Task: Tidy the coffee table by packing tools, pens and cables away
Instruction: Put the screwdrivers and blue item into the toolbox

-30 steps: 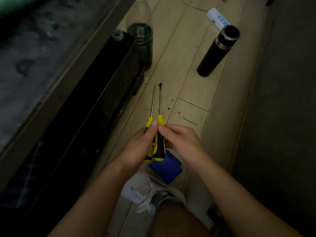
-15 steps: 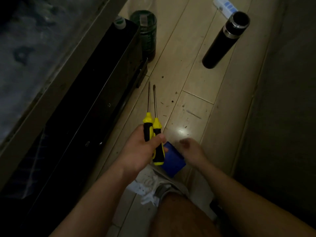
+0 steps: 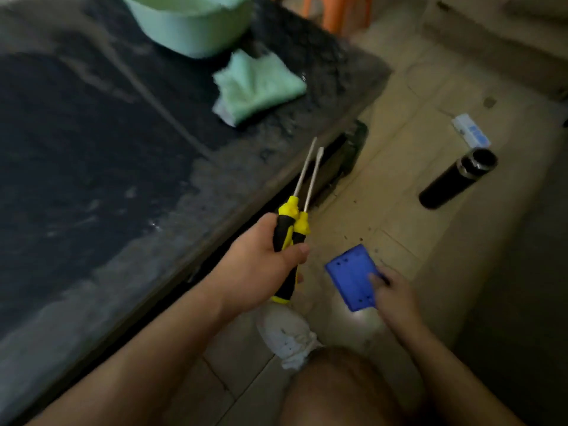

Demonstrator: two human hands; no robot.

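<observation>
My left hand [image 3: 261, 265] grips two screwdrivers [image 3: 290, 232] with yellow-and-black handles, side by side, their metal shafts pointing up and away over the edge of the dark coffee table [image 3: 101, 155]. To the right and lower, my right hand [image 3: 392, 296] holds a flat blue plastic case [image 3: 350, 276] by its right side, above the tiled floor. The two hands are apart.
On the table stand a pale green basin [image 3: 190, 23] and a folded green cloth [image 3: 258, 86]. A black flask [image 3: 458, 181] and a white-and-blue box [image 3: 470, 133] lie on the floor at right. My knee [image 3: 344, 392] and white shoe [image 3: 285, 333] are below the hands.
My right hand has let go of the screwdrivers and picked up the blue case from the floor. My left hand has lifted both screwdrivers. The view has swung up onto the table top.
</observation>
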